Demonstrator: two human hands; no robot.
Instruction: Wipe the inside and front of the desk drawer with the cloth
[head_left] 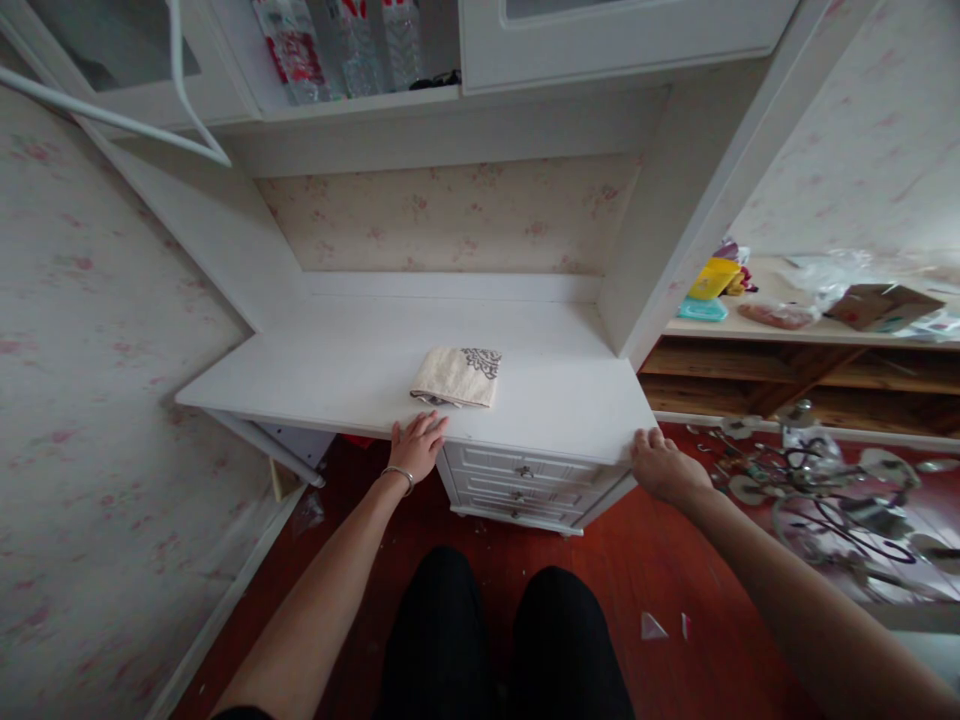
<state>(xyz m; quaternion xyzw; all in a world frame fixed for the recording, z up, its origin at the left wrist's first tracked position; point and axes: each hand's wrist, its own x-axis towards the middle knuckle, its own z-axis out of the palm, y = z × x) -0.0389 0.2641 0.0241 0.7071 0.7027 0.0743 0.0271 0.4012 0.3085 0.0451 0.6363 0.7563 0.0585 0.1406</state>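
Note:
A folded beige cloth [456, 377] with a dark printed pattern lies on the white desk [337, 350], near its front edge. Just in front of the cloth, my left hand [418, 443] rests on that edge with its fingers stretched out, holding nothing. A bracelet circles the left wrist. My right hand [664, 465] is at the desk's right front corner, fingers laid over the edge and thumb side partly hidden. Below the desktop, between my hands, stands a set of white drawers [517, 485] with small metal knobs, all closed.
Overhead, an open shelf holds several plastic bottles [360, 50]. A white cable [180, 100] hangs at upper left. To the right are a low wooden shelf [720, 360] with a yellow container [712, 278] and a metal chandelier [832, 500]. Plastic scraps [652, 627] lie on the red floor.

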